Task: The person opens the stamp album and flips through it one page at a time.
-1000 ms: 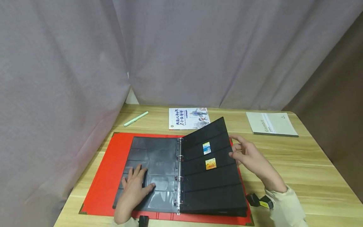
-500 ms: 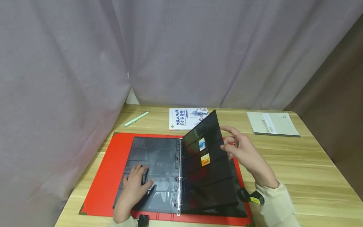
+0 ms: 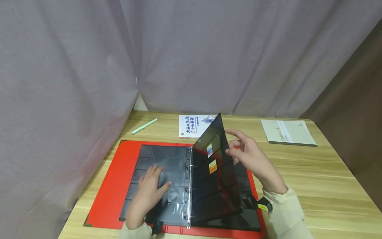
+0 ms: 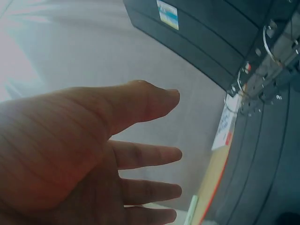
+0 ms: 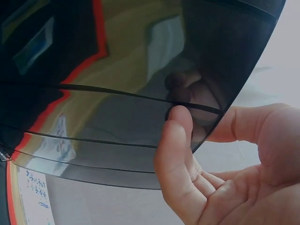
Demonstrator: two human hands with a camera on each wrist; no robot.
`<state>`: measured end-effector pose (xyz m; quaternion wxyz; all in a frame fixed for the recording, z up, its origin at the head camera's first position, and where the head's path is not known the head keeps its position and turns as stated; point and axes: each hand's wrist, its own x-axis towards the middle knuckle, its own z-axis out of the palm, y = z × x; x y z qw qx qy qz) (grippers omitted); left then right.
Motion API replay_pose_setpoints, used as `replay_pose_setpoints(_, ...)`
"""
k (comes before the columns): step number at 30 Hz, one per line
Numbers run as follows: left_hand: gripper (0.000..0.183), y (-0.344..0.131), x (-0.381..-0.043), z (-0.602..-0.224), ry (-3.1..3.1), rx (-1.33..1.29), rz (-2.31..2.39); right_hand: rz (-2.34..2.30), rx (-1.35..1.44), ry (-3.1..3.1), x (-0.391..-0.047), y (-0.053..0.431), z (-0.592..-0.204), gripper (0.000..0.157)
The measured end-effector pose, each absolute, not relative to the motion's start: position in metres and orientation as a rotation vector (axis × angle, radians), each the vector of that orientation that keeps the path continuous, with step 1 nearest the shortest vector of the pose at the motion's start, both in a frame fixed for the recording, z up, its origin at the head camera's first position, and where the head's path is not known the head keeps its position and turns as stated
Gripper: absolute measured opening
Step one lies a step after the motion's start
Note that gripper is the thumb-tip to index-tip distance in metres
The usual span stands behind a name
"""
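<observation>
Greyish curtain point(image 3: 185, 56) backs a wooden table point(image 3: 316, 176). One right hand point(image 3: 250, 154) pinches the outer edge of one black page point(image 3: 215, 196), raised over the right half of one red binder point(image 3: 108, 186); the left hand point(image 3: 149, 189), fingers straight, is over its left half. Head view shows two stamps point(image 3: 213, 166), left wrist view only one. Beyond the binder lie two booklets point(image 3: 191, 128) and one pen point(image 3: 144, 126). Now the page leans further left than before.

Two hands point(image 3: 149, 190), one binder point(image 3: 108, 186), two stamps point(image 3: 213, 166), two books point(image 3: 288, 132), one pen point(image 3: 144, 126).
</observation>
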<state>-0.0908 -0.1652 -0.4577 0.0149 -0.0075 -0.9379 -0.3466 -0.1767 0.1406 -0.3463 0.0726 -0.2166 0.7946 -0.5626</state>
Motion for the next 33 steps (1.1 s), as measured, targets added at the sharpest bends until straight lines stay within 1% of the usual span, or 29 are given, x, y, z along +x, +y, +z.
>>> replay_pose_setpoints(5, 0.056, -0.158, -0.093, -0.449, -2.886, -0.084, -1.083, -1.659, -0.656, 2.397, -0.178, 0.134, -0.339, 0.059)
replay_pose_setpoints(14, 0.062, -0.144, -0.089, -0.424, -2.787, -0.168, -1.155, -1.697, -0.677, 2.331, -0.181, 0.118, -0.332, 0.061)
replay_pose_setpoints(23, 0.057, -0.135, -0.078, -0.408, -2.621, -0.370, -1.205, -1.704, -0.643, 2.317, -0.182, 0.100, -0.333, 0.062)
replay_pose_setpoints(33, 0.051, -0.123, -0.063, -0.395, -2.524, -0.537, -1.309, -1.696, -0.724, 2.235, -0.180, 0.082, -0.339, 0.065)
